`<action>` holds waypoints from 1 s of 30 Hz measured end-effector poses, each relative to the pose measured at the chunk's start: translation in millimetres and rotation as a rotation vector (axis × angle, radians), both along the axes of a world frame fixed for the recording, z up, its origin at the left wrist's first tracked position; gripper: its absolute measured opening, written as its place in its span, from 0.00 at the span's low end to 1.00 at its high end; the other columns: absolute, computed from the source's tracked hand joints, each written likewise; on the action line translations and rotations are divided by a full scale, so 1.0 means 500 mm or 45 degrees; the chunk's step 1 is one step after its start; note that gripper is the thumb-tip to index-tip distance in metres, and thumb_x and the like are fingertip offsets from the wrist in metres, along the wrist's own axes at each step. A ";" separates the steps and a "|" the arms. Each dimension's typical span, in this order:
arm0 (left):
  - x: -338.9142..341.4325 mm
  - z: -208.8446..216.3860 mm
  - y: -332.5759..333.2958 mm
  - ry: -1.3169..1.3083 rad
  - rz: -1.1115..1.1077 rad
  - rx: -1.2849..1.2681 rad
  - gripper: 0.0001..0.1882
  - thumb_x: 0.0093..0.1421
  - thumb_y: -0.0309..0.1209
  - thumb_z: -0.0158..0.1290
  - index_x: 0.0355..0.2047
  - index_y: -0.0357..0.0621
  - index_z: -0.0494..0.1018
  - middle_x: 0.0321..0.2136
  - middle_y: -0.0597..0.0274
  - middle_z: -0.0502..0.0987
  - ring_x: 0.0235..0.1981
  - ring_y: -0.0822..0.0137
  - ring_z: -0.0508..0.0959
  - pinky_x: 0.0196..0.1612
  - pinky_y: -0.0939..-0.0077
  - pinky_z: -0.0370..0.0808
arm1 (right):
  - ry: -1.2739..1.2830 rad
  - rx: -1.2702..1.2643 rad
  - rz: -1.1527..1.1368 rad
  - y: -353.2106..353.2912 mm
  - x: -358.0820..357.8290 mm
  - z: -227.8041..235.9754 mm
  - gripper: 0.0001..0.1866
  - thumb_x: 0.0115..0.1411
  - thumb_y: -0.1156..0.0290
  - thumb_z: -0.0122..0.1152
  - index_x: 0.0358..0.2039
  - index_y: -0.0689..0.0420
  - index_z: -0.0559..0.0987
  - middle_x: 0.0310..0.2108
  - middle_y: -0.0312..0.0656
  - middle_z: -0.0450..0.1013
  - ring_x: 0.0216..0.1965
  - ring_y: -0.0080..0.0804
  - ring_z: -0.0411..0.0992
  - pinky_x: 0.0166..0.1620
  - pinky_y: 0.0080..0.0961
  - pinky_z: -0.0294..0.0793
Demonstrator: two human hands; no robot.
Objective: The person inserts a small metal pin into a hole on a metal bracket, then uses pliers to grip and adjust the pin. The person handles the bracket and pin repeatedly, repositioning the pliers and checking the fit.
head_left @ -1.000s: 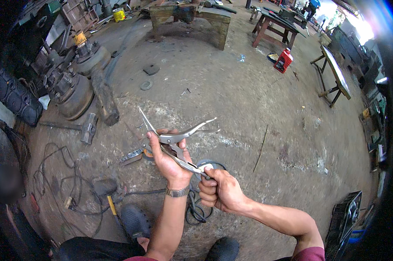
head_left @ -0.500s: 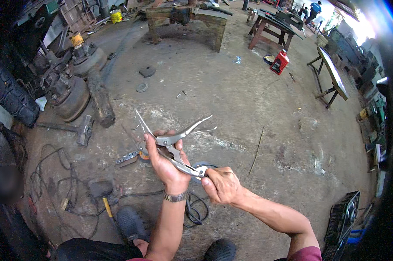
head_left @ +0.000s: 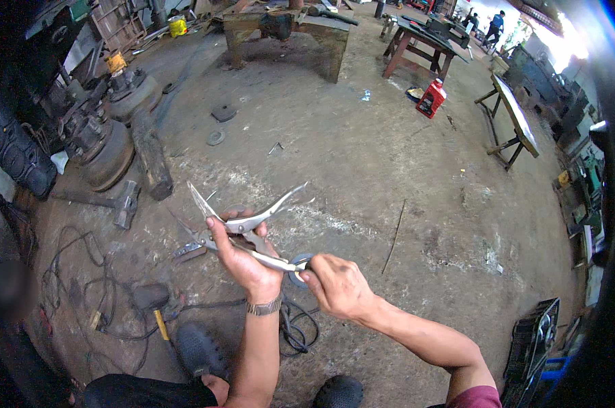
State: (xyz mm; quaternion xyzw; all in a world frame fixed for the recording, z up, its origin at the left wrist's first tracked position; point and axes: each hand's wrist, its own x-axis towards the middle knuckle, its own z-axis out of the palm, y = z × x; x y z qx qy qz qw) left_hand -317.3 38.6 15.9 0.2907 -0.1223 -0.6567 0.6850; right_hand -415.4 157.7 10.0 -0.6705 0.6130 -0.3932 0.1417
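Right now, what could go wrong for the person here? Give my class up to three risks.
1. The left hand wraps the silver metal long-nosed pliers, which are spread open; if they close, it might get pinched.
2. The right hand grips the end of the pliers' lower handle; if it slips, the tool could twist in the left palm.
3. A looped black cable lies near the dark textured shoes, and might catch a foot.

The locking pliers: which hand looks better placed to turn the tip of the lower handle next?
Probably the right hand: its thumb and fingers are already at the end of the lower handle. The left hand is busy holding the locking pliers across its palm.
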 end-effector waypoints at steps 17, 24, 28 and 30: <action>-0.023 0.029 -0.018 -0.047 -0.079 0.028 0.17 0.69 0.49 0.49 0.38 0.48 0.68 0.28 0.66 0.74 0.21 0.75 0.75 0.23 0.84 0.74 | -0.644 0.219 -0.067 0.001 0.008 0.041 0.19 0.70 0.57 0.52 0.28 0.58 0.68 0.20 0.37 0.63 0.23 0.37 0.67 0.28 0.33 0.67; -0.028 0.005 -0.011 0.062 -0.111 0.254 0.16 0.69 0.47 0.51 0.37 0.47 0.69 0.30 0.66 0.74 0.23 0.74 0.74 0.31 0.84 0.77 | 0.146 -0.299 0.026 -0.026 -0.032 0.013 0.14 0.63 0.67 0.59 0.30 0.62 0.67 0.22 0.49 0.66 0.26 0.53 0.71 0.30 0.44 0.70; -0.033 -0.010 -0.001 0.043 -0.129 0.153 0.16 0.69 0.47 0.50 0.37 0.47 0.70 0.31 0.65 0.73 0.26 0.73 0.73 0.34 0.81 0.77 | 0.019 -0.250 -0.003 -0.022 -0.026 -0.009 0.12 0.66 0.68 0.55 0.29 0.61 0.66 0.17 0.48 0.63 0.20 0.53 0.68 0.25 0.43 0.67; -0.041 -0.009 -0.001 -0.028 -0.011 0.201 0.17 0.69 0.48 0.49 0.38 0.47 0.70 0.31 0.65 0.73 0.27 0.73 0.73 0.33 0.80 0.75 | -0.150 -0.233 -0.077 -0.021 -0.014 -0.013 0.14 0.68 0.66 0.52 0.28 0.60 0.67 0.15 0.47 0.62 0.17 0.50 0.66 0.23 0.41 0.65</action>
